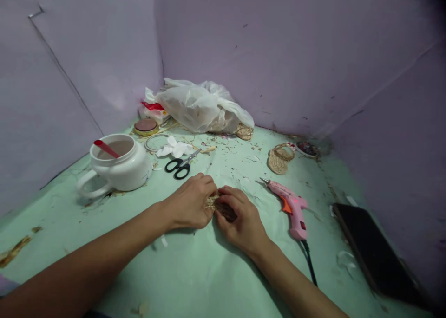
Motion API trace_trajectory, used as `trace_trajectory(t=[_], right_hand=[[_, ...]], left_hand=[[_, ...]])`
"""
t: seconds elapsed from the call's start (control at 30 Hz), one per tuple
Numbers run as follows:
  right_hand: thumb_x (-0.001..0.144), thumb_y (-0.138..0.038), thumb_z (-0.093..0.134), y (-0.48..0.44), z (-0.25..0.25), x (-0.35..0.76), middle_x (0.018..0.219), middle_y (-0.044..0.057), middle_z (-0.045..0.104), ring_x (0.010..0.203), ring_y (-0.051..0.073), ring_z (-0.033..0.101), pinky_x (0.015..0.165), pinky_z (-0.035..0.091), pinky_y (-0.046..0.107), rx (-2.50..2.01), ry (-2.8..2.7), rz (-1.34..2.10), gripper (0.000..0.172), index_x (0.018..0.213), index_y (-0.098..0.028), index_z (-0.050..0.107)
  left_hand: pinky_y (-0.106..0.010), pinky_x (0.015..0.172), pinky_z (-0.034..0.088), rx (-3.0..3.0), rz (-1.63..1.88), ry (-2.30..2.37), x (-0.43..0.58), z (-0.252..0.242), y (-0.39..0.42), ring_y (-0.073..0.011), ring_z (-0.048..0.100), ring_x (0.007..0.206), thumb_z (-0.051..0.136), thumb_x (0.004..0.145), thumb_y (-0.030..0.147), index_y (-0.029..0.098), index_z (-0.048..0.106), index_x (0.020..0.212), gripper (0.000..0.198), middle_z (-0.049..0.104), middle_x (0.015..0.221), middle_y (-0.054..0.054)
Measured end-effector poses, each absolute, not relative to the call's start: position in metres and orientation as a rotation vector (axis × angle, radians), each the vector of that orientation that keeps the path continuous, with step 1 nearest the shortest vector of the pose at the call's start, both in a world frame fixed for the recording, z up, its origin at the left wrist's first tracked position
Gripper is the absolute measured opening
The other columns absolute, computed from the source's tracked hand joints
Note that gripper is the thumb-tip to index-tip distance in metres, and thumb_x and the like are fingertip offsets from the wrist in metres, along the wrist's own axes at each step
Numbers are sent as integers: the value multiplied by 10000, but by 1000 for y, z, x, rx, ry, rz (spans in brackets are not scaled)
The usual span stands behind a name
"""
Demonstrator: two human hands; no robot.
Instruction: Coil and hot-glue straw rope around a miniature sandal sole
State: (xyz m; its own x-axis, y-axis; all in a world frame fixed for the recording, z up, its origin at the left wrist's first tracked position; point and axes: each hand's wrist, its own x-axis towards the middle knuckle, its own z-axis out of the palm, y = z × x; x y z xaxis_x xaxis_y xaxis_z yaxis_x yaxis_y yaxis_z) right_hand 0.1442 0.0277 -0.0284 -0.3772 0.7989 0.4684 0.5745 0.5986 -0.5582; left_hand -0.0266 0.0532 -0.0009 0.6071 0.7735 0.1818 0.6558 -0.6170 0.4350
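Observation:
Near the middle of the pale green surface, both hands meet around a small woven straw-coloured piece. My left hand is closed on its left side, knuckles up. Curved fingers of my right hand grip the right side, where the piece looks darker and is partly hidden by the fingers. Black-handled scissors lie just beyond my left hand, blades partly apart. To the right of my right hand rests a pink glue gun with an orange trigger, its nozzle pointing up and left.
A white mug holding a red stick stands at left. A white plastic bag lies by the back wall, near a round tin. Woven rounds sit back right. A black phone lies at right. Scraps litter the green surface.

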Motion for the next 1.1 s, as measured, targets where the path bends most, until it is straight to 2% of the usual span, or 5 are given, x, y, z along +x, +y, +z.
trace_trajectory(t=[0.2, 0.4, 0.6, 0.8, 1.1], right_hand=[[745, -93, 547, 13, -13, 129, 962, 81, 714, 1150, 359, 494, 1022, 79, 673, -1331, -2336, 15, 248, 934, -205, 665], [761, -237, 629, 22, 53, 168, 1060, 77, 678, 972, 278, 626, 852, 476, 490, -1255, -2016, 325, 179, 933, -242, 677], [750, -271, 661, 25, 59, 216, 847, 33, 706, 833, 227, 661, 685, 527, 368, -1426, -1391, 406, 65, 798, -236, 686], [727, -264, 629, 23, 9, 216, 776, 34, 702, 773, 213, 644, 671, 500, 338, -1542, -1601, 340, 61, 733, -214, 666], [697, -134, 540, 35, -18, 197, 767, 41, 681, 707, 176, 629, 654, 484, 322, -1602, -1507, 1018, 160, 831, -182, 613]], left_hand=[[-343, 731, 433, 2549, 440, 1170, -26, 0, 51, -205, 503, 802, 537, 696, 168, 176, 651, 767, 134, 564, 839, -74], [-362, 729, 427, 2578, 376, 1202, -24, 3, 50, -220, 502, 808, 548, 675, 204, 161, 633, 750, 121, 572, 851, -83], [-405, 766, 409, 2657, 266, 1251, -21, 9, 48, -241, 508, 827, 538, 656, 225, 159, 579, 737, 112, 586, 877, -90], [-406, 770, 405, 2645, 270, 1255, -20, 9, 47, -245, 518, 849, 511, 682, 185, 174, 587, 888, 220, 594, 890, -80], [-410, 773, 419, 2647, 364, 1173, -21, 5, 51, -248, 505, 888, 508, 676, 147, 161, 575, 845, 182, 563, 993, -106]])
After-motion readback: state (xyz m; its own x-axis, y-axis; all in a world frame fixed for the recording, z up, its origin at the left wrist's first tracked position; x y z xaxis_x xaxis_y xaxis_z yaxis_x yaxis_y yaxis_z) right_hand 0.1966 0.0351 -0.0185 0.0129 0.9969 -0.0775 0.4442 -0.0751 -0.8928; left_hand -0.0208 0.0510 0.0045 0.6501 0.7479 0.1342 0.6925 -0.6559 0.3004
